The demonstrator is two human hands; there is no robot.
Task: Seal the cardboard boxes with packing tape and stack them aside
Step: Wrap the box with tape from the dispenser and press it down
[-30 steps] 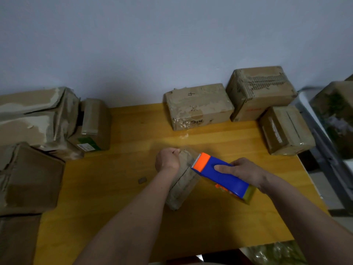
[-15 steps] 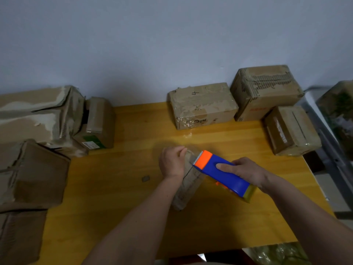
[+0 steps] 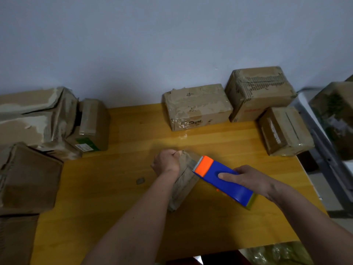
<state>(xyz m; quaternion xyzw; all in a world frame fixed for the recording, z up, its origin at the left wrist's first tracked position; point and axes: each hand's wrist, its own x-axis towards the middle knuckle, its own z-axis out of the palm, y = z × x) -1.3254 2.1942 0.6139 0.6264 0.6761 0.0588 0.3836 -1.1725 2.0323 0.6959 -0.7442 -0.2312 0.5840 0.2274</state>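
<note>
box: small, mid-surface, under my left hand, whose grip curls on its far end
dispenser: my right hand grip clasps it, teeth at the box top
risk: tape skews if the box slides

Table: wood, yellow, smooth, glossy varnish with reflections. Tape dispenser: smooth plastic, blue and orange, slight sheen. Small box: matt, creased cardboard. Boxes by wall: worn cardboard, torn paper facing, glossy clear tape patches.
</note>
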